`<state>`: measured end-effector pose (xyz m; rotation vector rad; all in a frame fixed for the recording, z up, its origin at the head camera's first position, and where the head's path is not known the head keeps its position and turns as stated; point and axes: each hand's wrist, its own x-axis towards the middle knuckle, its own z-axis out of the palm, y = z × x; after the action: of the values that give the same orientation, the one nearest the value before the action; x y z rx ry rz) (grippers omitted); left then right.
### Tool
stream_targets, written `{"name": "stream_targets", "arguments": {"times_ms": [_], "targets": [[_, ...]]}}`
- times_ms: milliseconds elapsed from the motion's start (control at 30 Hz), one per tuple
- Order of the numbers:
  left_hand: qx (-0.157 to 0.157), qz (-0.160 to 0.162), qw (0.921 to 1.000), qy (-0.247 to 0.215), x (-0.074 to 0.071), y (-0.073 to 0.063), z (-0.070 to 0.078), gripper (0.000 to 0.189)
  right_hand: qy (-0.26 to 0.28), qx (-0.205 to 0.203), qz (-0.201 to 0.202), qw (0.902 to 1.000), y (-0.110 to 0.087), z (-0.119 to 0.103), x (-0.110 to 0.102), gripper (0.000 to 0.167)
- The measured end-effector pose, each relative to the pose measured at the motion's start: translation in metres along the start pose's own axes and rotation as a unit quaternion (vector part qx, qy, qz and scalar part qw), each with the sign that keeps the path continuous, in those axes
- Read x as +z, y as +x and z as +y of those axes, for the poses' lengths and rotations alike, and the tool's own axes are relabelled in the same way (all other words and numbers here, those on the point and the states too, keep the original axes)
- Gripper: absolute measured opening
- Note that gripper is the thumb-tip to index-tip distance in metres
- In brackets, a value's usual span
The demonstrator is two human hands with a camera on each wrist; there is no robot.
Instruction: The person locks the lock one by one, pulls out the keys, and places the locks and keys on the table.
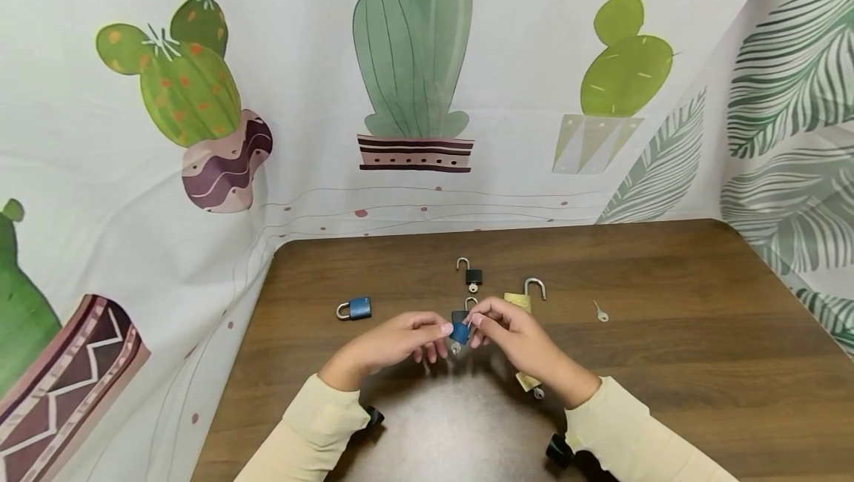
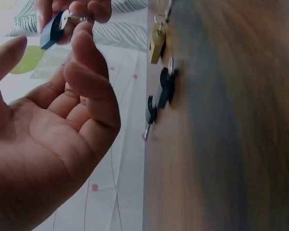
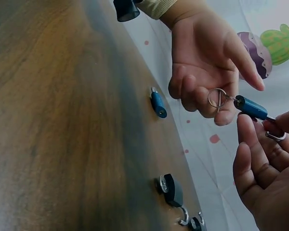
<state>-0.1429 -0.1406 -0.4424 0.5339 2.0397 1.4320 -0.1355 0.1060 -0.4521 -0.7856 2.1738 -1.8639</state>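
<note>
A small blue padlock (image 1: pixel 460 333) is held above the table between the two hands. My right hand (image 1: pixel 510 330) pinches it at the shackle end, as the right wrist view shows. From the other end of the padlock body (image 3: pixel 251 108) sticks a key with a metal ring (image 3: pixel 211 101), beside the left fingertips. My left hand (image 1: pixel 405 335) has its fingers loosely bent and its thumb apart from them. Whether a left fingertip touches the key is hard to tell. Behind the held padlock lies a black padlock (image 1: pixel 457 316) with a raised shackle, partly hidden.
Another blue padlock (image 1: pixel 360 308) lies at the left. Farther back is a black padlock (image 1: pixel 474 276) with its shackle open. Brass padlocks (image 1: pixel 517 301) lie around the right hand, partly covered. A loose key (image 1: pixel 602 314) rests on the brown table (image 1: pixel 694 334) at right.
</note>
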Motion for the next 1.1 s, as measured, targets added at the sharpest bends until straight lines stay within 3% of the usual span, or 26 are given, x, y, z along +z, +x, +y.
{"name": "stream_targets", "arguments": {"times_ms": [367,600,800,1100], "targets": [[0.031,0.027,0.9992,-0.003,0.009,0.011,0.007,0.027,0.008,-0.01,0.029,0.9995,0.005,0.001,0.001,0.014],[0.04,0.035,0.9985,-0.015,0.013,0.017,0.012,0.032,0.012,-0.028,0.043,0.9986,0.01,-0.004,-0.001,0.015],[0.056,0.064,0.9957,-0.038,0.014,0.023,0.019,0.037,0.024,-0.026,0.053,0.998,0.016,-0.01,-0.006,0.017],[0.085,0.103,0.9898,-0.048,0.016,0.032,0.021,0.031,-0.043,-0.024,0.057,0.9972,0.027,-0.021,-0.018,0.021]]}}
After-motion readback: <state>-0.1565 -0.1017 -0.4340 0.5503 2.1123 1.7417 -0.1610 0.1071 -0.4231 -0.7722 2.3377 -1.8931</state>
